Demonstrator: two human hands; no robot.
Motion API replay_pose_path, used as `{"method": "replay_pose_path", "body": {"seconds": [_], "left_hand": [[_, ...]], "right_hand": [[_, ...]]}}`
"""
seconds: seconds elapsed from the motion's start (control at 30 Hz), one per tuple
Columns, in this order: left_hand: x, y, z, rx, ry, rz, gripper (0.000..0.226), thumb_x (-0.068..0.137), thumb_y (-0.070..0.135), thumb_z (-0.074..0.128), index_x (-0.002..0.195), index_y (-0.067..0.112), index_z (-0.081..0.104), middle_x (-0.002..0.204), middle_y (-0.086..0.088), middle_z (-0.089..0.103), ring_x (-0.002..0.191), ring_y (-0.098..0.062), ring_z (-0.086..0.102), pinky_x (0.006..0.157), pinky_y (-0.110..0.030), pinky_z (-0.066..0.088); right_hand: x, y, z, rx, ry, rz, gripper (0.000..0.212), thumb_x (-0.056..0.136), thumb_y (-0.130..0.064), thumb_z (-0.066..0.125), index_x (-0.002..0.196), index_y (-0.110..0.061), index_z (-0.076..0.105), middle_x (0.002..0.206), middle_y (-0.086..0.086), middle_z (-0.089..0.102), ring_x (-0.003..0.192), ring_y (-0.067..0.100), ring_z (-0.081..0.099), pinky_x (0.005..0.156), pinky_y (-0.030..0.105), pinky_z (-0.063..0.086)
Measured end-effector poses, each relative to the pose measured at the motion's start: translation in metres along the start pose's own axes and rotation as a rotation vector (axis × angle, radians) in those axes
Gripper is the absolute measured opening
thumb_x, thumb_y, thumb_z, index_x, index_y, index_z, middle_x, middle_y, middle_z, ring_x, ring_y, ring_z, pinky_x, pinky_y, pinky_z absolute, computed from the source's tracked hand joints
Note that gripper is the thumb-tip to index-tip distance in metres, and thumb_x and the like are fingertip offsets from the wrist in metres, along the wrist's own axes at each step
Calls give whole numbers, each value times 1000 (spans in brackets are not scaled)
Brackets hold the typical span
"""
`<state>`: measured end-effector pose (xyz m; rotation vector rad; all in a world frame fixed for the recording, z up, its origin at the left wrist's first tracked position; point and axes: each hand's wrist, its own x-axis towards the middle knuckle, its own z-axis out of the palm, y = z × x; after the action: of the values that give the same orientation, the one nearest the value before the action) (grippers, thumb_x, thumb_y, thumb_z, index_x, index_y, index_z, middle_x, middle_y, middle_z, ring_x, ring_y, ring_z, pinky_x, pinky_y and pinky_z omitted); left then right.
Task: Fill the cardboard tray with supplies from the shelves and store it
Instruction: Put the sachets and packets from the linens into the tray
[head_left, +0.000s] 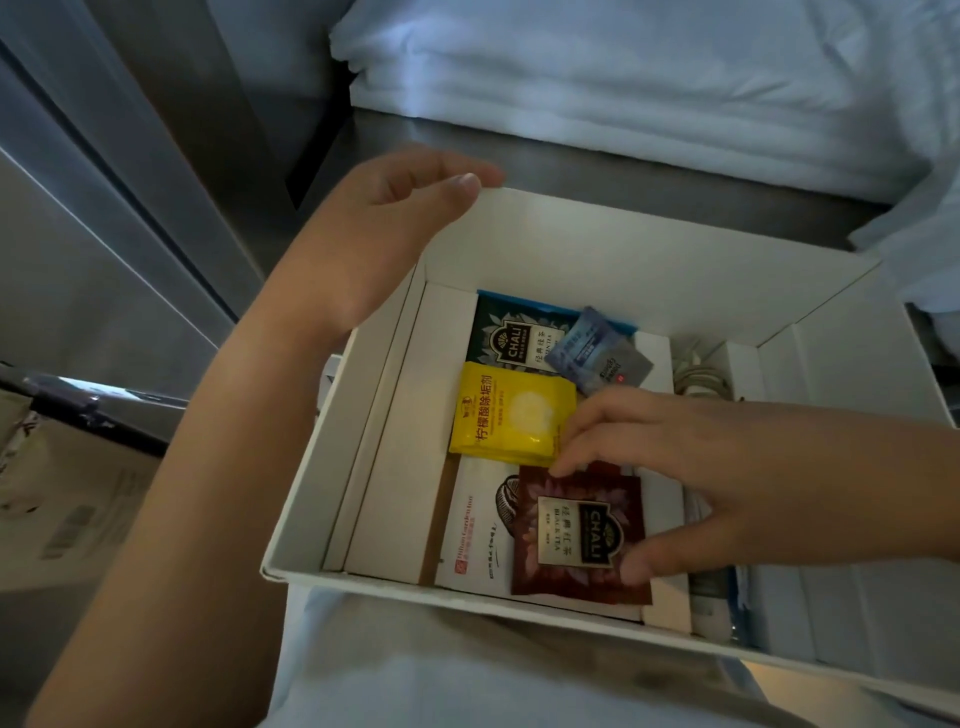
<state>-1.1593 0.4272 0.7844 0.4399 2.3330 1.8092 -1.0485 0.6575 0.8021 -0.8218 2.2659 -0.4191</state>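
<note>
The left hand (384, 228) curls round the cardboard tray's (675, 244) far-left corner. The right hand (701, 467) reaches in - fingers (576, 457) and thumb pinching a red tea sachet (571, 530) beside a yellow sachet (511, 410). Folded white linen (623, 78) lies beyond the tray.

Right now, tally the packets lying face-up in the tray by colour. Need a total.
dark green packet: 1
yellow packet: 1
dark red packet: 1
white packet: 1
blue-grey sachet: 1
Total: 5 showing in the cardboard tray; any stacked beneath are hidden.
</note>
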Motion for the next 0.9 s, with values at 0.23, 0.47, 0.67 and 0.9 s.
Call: {"method": "replay_pose_path", "body": {"seconds": [0.23,0.47,0.67,0.9], "left_hand": [[1,-1,0,-5,-10,-12,17,91,34,54,95,40,69,107,7,66,88,0,63,76,-23,45],[0,-2,0,-21,-10,-23,17,90,35,55,96,40,70,108,4,65,87,0,62,76,-24,45],[-1,0,0,-22,-13,-25,17,88,35,54,93,42,70,110,2,65,91,-3,62,79,-27,44],[0,0,0,-13,-15,-29,19,95,29,53,97,40,69,111,0,64,92,-6,61,81,-29,44]], "right_hand": [[1,5,4,-104,-38,-3,48,80,-64,36,127,-59,27,127,-35,27,107,-8,44,88,20,46],[2,10,11,-117,-118,-18,42,91,-54,45,130,-56,28,126,-34,30,103,-14,36,81,3,33],[2,10,-2,-148,12,31,44,81,-66,31,123,-55,33,117,-34,40,102,-17,42,73,7,38],[10,34,-26,-302,140,271,59,83,-61,29,138,-40,32,127,-12,45,84,-1,49,75,18,47]]}}
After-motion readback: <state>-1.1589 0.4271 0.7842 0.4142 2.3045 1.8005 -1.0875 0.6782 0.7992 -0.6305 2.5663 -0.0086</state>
